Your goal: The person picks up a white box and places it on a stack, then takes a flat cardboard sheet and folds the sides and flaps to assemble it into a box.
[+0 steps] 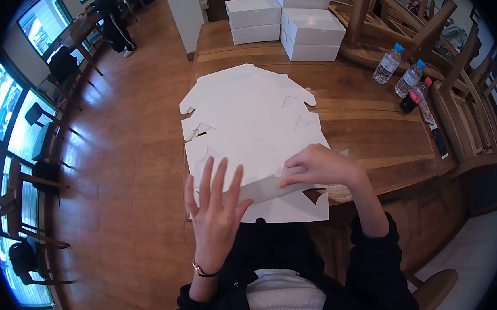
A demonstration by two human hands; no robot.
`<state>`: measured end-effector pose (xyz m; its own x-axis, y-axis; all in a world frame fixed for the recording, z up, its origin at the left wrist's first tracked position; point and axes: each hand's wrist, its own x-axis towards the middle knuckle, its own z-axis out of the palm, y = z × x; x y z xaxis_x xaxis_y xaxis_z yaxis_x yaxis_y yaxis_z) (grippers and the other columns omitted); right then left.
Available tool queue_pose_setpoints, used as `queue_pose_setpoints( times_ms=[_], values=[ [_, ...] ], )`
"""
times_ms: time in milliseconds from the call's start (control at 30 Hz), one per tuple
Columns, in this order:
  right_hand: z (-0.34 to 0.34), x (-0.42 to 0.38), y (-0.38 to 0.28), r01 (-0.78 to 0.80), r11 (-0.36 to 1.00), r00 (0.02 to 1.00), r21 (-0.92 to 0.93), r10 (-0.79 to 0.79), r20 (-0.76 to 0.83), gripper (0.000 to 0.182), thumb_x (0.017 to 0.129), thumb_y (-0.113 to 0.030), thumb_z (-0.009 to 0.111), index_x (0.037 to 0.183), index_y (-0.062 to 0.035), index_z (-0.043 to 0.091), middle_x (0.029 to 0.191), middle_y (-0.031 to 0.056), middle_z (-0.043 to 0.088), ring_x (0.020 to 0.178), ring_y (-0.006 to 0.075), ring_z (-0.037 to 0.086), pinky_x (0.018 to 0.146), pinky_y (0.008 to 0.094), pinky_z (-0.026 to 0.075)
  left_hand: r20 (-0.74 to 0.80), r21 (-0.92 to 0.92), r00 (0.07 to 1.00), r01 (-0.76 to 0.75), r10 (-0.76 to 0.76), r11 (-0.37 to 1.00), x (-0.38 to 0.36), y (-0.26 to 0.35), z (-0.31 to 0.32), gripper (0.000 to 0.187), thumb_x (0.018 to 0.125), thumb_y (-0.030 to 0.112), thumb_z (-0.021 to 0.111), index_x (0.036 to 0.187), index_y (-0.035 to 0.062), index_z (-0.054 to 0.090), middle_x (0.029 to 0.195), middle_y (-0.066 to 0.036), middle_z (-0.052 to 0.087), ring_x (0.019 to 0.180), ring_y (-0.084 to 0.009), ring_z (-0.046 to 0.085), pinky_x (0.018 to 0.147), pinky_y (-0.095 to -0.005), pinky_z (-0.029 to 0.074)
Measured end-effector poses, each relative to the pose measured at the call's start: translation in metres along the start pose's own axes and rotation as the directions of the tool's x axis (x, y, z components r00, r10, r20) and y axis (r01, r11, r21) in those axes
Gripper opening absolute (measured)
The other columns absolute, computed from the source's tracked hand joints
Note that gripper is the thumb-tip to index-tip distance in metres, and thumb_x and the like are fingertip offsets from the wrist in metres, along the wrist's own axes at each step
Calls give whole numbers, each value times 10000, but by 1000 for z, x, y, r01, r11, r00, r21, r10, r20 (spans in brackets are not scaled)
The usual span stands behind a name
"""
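Here, the left hand (217, 215) spreads its fingers (219, 177) over card (246, 120) at the counter's (366, 112) near edge. The right hand (321, 166) pinches a flap (262, 189).

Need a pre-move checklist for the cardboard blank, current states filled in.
1. Right hand at the raised strip: ok, thumb by its near face.
2. Right-hand grip firm: cannot tell.
3. Left hand gripping the strip: not ok, fingers spread.
4. White cardboard blank lying mostly flat on the table: ok.
5. Bottles apart from the blank: ok, off to the right.
6. White boxes apart from the blank: ok, beyond its far edge.
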<state>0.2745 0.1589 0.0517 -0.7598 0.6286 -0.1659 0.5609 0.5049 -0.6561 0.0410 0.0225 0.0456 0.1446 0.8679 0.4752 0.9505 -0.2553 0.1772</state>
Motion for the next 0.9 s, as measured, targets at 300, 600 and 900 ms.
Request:
queue_pose_setpoints(
  times_ms=[300,600,900],
  values=[
    [11,19,8,-94,963,992,-254,70,-102,605,845,-508,780,1299,-143,616,1304,108,600,1201,289,526,1081,532,323,243,-234,964,-47,105,971,-35,19,57,495,1009,118,572,1496,47,520,1592,-145,451,1506,-295,388,1247,-514,254],
    [100,1,5,-138,870,881,-474,-111,-461,627,1057,-335,526,1612,-134,313,1701,103,244,1579,298,215,1210,717,50,282,-131,959,8,29,991,-38,42,63,627,1027,265,574,1523,-79,406,1620,-275,342,1532,-402,305,1253,-515,241],
    [89,-15,25,-354,837,852,-416,106,-513,634,1086,-366,441,1618,-68,268,1713,121,205,1595,303,160,1185,758,-4,261,-94,962,110,-82,989,-50,37,58,643,1027,248,560,1524,-112,370,1613,-283,348,1527,-409,310,1257,-513,234]
  ],
)
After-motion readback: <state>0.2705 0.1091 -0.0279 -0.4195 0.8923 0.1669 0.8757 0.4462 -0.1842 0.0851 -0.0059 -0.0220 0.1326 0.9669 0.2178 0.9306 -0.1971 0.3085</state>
